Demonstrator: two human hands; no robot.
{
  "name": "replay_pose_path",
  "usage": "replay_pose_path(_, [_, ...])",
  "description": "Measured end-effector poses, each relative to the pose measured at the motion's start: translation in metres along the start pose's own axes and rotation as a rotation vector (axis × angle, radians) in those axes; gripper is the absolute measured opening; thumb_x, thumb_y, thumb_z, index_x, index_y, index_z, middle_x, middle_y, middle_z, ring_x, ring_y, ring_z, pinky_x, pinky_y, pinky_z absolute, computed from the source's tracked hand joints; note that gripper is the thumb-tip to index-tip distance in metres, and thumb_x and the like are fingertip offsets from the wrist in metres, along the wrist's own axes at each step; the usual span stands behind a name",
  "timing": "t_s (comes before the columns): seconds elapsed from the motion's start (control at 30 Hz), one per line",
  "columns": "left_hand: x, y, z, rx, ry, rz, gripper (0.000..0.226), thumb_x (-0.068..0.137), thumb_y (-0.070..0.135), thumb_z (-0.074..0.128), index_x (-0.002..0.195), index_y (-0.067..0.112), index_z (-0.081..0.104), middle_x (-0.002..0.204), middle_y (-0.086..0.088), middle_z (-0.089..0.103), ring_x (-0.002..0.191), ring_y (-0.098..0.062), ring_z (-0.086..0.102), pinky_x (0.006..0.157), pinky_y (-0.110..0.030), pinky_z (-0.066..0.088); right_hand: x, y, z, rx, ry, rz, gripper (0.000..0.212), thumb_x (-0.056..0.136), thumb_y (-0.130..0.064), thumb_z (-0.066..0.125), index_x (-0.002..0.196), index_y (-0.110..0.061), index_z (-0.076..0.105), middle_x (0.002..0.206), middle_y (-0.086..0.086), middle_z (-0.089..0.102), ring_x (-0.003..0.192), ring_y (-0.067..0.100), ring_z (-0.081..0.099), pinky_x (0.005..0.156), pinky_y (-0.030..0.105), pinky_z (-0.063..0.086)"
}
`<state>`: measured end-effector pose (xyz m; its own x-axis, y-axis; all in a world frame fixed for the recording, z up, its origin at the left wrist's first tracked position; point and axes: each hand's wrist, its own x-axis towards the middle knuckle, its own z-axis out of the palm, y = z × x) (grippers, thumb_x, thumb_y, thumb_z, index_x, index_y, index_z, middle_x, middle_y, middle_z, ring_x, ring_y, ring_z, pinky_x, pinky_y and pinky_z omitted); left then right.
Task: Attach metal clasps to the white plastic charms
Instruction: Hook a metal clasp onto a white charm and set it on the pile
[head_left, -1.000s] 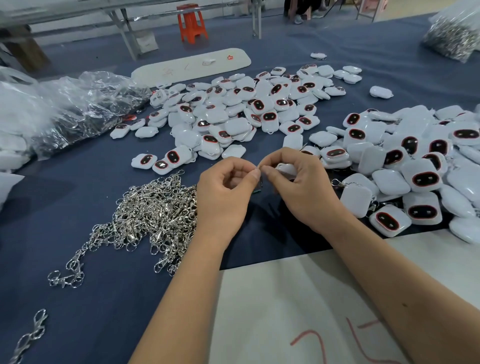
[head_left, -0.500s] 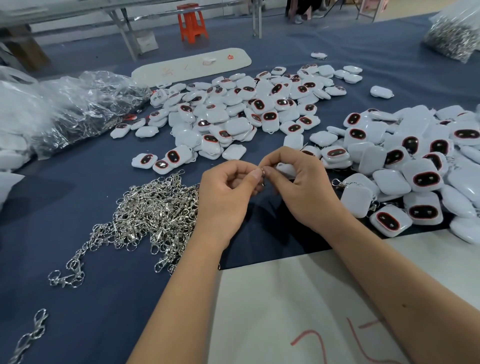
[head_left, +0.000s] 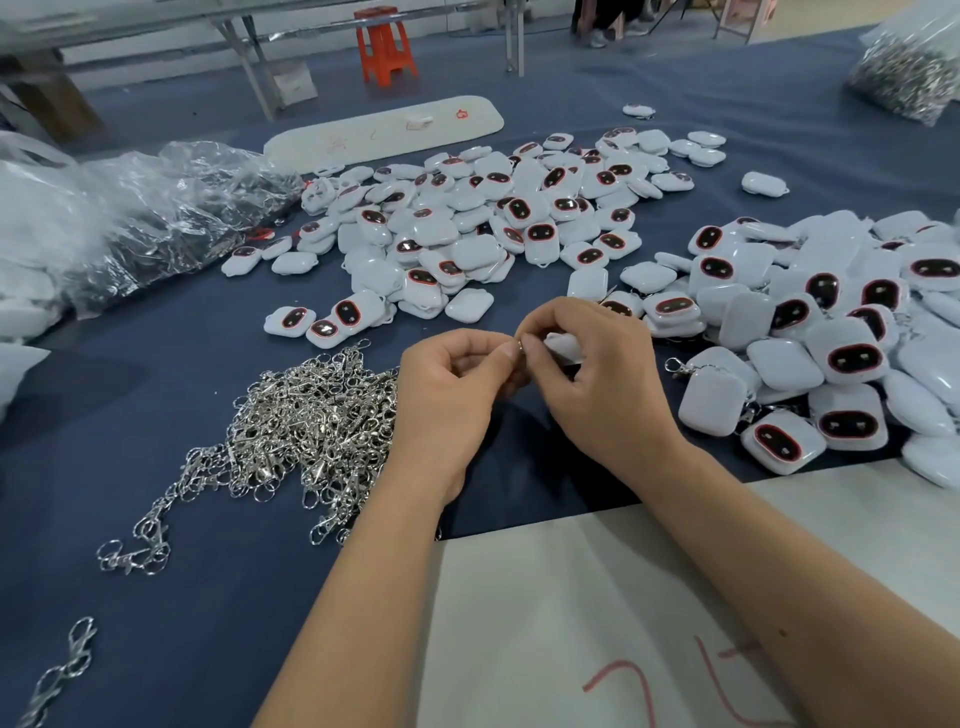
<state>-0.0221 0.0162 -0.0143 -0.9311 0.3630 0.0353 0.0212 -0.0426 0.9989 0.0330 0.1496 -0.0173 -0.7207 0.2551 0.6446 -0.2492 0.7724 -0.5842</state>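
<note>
Both hands meet just above the blue surface (head_left: 156, 395), near the middle of the view. The left hand (head_left: 452, 395) pinches a small metal ring (head_left: 518, 347) between thumb and forefinger, and the right hand (head_left: 597, 374) curls round a white charm (head_left: 563, 345), its fingertips pressed to the same ring. The clasp itself is mostly hidden behind the fingers (only a glint of metal shows between the two thumbs).

Compared with a second ago, the meeting point of the fingertips has risen slightly and the hands have closed tighter together; the dark gap that showed below the left thumb is now covered. The left thumb has rolled forward over the ring. I judge this to be the ring being worked through the charm's loop, so this one piece is close to joined, though the loop cannot be seen.

Nothing else has shifted. The heap of loose metal clasps (head_left: 311, 415) lies left of the left hand, as before. The far pile of charms (head_left: 493, 218) sits beyond the hands, and the right pile (head_left: 831, 338), where some charms already carry clasps, lies just right of the right hand. A white board (head_left: 571, 623) marked in red lies near, under the forearms.
</note>
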Motion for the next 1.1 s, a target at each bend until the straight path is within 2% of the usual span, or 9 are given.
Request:
replay_pose_path(0.07, [-0.001,0.001,0.000,-0.048,-0.012,-0.020,0.014,0.096,0.003,0.066,0.089,0.006,0.077,0.083,-0.015,0.077,0.080,-0.023,0.073,0.078,-0.033,0.060,0.001,0.000,0.000,0.027,-0.005,0.017,0.009,0.092,-0.003,0.069,0.086,-0.009,0.069,0.077,-0.005,0.069,0.074,0.012,0.063,0.073,0.028,0.049])
replay_pose_path(0.13, [-0.001,0.002,0.000,-0.074,-0.010,-0.024,0.015,0.096,0.003,0.066,0.088,0.008,0.078,0.085,-0.016,0.077,0.083,-0.025,0.074,0.080,-0.034,0.060,0.001,0.000,-0.001,0.057,-0.006,0.050,0.009,0.093,-0.004,0.068,0.087,-0.010,0.071,0.078,-0.005,0.070,0.076,0.011,0.065,0.075,0.028,0.050])
replay_pose_path(0.53, [-0.001,0.002,0.000,-0.082,0.017,-0.012,0.009,0.093,0.000,0.068,0.092,0.001,0.076,0.081,-0.013,0.077,0.076,-0.017,0.074,0.068,-0.020,0.056,0.002,0.000,-0.003,0.149,-0.047,0.093,0.010,0.096,-0.003,0.068,0.090,-0.008,0.075,0.079,-0.003,0.073,0.079,0.014,0.069,0.079,0.036,0.054])
replay_pose_path(0.63, [0.000,0.001,0.002,-0.007,0.039,0.029,0.009,0.093,0.001,0.068,0.089,0.004,0.076,0.077,-0.007,0.077,0.072,-0.012,0.073,0.066,-0.018,0.055,0.001,0.003,-0.003,0.197,-0.056,0.116,0.010,0.096,-0.003,0.068,0.096,-0.008,0.077,0.086,-0.003,0.075,0.084,0.012,0.070,0.083,0.031,0.056])
replay_pose_path(0.77, [0.002,0.000,-0.001,0.150,0.084,0.115,0.010,0.090,0.005,0.071,0.083,0.011,0.075,0.075,-0.003,0.076,0.071,-0.015,0.072,0.071,-0.028,0.060,0.002,0.007,-0.003,0.306,-0.115,0.244,0.014,0.098,-0.008,0.070,0.108,-0.013,0.079,0.098,-0.010,0.078,0.092,0.001,0.070,0.085,0.014,0.050])
replay_pose_path(0.87, [0.003,0.001,-0.002,0.260,0.080,0.167,0.011,0.088,0.005,0.073,0.082,0.014,0.074,0.073,0.000,0.074,0.068,-0.014,0.068,0.068,-0.025,0.058,0.003,0.008,-0.003,0.343,-0.179,0.225,0.018,0.097,-0.004,0.069,0.106,-0.016,0.079,0.096,-0.015,0.077,0.091,0.000,0.069,0.084,0.013,0.048])
replay_pose_path(0.93, [0.002,0.002,-0.001,0.306,0.080,0.191,0.015,0.087,0.004,0.072,0.080,0.017,0.073,0.070,0.005,0.072,0.066,-0.013,0.066,0.065,-0.023,0.055,0.003,0.008,-0.003,0.335,-0.180,0.201,0.019,0.096,-0.003,0.069,0.101,-0.017,0.080,0.088,-0.017,0.076,0.084,0.000,0.069,0.080,0.011,0.047])
replay_pose_path(1.03, [0.003,0.003,0.000,0.324,0.073,0.203,0.017,0.089,0.004,0.072,0.082,0.019,0.073,0.073,0.004,0.073,0.073,-0.025,0.070,0.071,-0.034,0.059,0.004,0.012,-0.004,0.343,-0.156,0.250,0.013,0.096,-0.008,0.072,0.099,-0.016,0.081,0.085,-0.014,0.076,0.077,0.001,0.068,0.077,0.012,0.047])
replay_pose_path(1.1, [0.003,0.003,0.000,0.295,0.054,0.202,0.015,0.090,0.004,0.071,0.084,0.018,0.074,0.076,0.001,0.074,0.076,-0.025,0.071,0.078,-0.040,0.061,0.004,0.014,-0.004,0.366,-0.120,0.298,0.010,0.095,-0.011,0.074,0.099,-0.016,0.081,0.085,-0.013,0.077,0.076,0.000,0.068,0.076,0.012,0.047])
